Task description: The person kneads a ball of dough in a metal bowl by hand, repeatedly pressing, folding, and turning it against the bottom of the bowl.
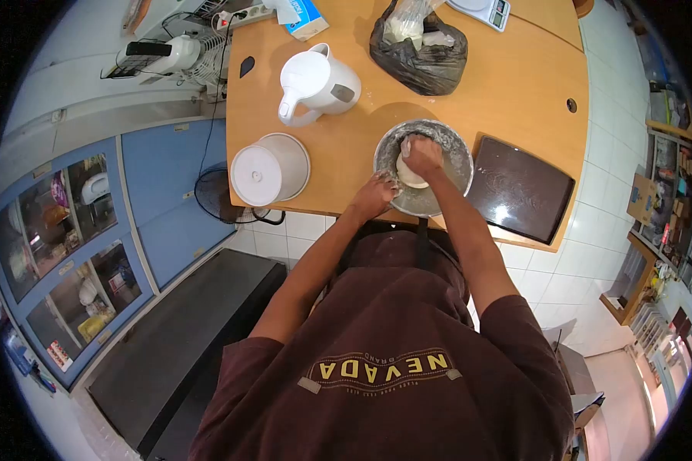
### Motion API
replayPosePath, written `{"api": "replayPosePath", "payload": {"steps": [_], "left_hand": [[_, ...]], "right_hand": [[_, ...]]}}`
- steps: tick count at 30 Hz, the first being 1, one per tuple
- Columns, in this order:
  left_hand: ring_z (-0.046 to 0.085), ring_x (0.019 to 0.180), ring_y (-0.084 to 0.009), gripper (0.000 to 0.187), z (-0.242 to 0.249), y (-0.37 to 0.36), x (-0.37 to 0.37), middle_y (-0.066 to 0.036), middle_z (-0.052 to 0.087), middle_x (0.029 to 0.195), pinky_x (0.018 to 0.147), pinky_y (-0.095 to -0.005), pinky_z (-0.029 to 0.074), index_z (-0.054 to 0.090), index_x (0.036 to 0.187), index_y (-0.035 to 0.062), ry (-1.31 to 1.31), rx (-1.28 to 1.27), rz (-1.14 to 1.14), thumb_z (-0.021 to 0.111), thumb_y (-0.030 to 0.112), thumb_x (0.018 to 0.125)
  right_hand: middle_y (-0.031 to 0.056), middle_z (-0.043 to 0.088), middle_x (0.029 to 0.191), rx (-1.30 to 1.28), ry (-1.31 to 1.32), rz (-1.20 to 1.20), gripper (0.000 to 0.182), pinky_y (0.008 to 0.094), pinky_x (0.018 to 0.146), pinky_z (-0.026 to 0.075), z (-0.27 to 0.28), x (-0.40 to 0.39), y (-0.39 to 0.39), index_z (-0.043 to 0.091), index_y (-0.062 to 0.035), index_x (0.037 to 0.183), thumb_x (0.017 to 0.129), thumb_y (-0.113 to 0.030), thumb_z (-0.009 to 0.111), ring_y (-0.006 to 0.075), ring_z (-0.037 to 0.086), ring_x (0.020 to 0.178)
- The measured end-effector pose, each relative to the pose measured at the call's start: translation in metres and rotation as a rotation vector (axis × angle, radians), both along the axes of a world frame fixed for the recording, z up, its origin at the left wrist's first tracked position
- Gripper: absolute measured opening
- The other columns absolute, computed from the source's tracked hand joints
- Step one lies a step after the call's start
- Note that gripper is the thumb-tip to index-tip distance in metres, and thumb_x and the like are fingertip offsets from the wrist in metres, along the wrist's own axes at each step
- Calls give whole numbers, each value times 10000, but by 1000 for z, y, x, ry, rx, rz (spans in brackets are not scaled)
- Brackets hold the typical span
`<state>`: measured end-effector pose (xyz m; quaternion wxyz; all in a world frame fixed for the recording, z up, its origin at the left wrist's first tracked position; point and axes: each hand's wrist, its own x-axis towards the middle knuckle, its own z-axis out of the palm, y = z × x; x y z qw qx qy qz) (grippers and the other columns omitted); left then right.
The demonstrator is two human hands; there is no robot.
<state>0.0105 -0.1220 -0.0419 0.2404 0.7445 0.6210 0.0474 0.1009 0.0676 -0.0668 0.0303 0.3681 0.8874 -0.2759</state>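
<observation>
A round metal bowl (pixel 458 154) dusted with flour stands near the front edge of the wooden table. Inside it lies a pale lump of dough (pixel 412 177). My right hand (pixel 423 156) is down in the bowl, its fingers curled and pressed onto the dough, partly covering it. At the bowl's near left rim is my left hand (pixel 374 194), its fingers bent over the edge, with bits of dough stuck to them. The underside of the grip is hidden.
A dark baking tray (pixel 521 188) lies right of the bowl. To the left stand a white lidded tub (pixel 284 165) and a white pitcher (pixel 327 81). Farther back are a black plastic bag (pixel 438 65), a kitchen scale (pixel 484 9) and a blue-white box (pixel 306 23).
</observation>
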Motion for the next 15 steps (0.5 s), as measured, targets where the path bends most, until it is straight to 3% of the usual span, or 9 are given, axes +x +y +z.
{"api": "replayPosePath", "payload": {"steps": [2, 5, 8, 11, 12, 15], "left_hand": [[534, 1268, -292, 430, 1, 2, -4, -79, 651, 1194, 1173, -463, 305, 692, 1120, 119, -8, -14, -23, 803, 281, 737], [521, 1285, -296, 428, -2, 0, -4, -74, 656, 1177, 1174, -463, 305, 693, 1111, 113, 7, 14, -1, 806, 286, 735], [506, 1305, -296, 436, 5, 5, -7, -70, 657, 1183, 1175, -460, 303, 694, 1121, 109, -1, -82, -30, 807, 288, 740], [495, 1314, -284, 485, 10, 7, -6, -61, 629, 1270, 1187, -460, 293, 693, 1203, 123, 20, -130, -18, 810, 242, 748], [497, 1312, -286, 474, 12, 8, -6, -61, 637, 1253, 1186, -457, 294, 692, 1192, 120, 28, -109, -18, 806, 257, 753], [499, 1310, -289, 462, 11, 5, -5, -58, 649, 1228, 1183, -450, 295, 689, 1176, 115, 45, -61, -10, 799, 287, 762]], "right_hand": [[187, 723, 896, -69, -56, 22, 279, 481, 781, 580, 6, 1, 7, 707, -92, 944, 764, -302, 745, 371, 717, 843], [180, 721, 873, -67, 10, -54, 272, 496, 780, 570, -6, 10, 9, 704, -85, 941, 800, -316, 731, 400, 707, 830], [194, 715, 935, -202, 236, -203, 305, 508, 818, 551, -5, 27, 8, 683, -79, 999, 838, -336, 716, 425, 688, 901], [202, 699, 1029, -198, 323, -174, 338, 506, 864, 528, 20, 47, -1, 654, -93, 1089, 871, -346, 703, 433, 660, 991], [206, 625, 1241, -279, 328, -124, 477, 490, 966, 497, 18, 54, -5, 593, -118, 1277, 857, -300, 728, 411, 612, 1136], [188, 525, 1396, -74, 464, 66, 647, 472, 1048, 460, 42, 76, -18, 502, -144, 1417, 832, -259, 754, 405, 540, 1255]]}}
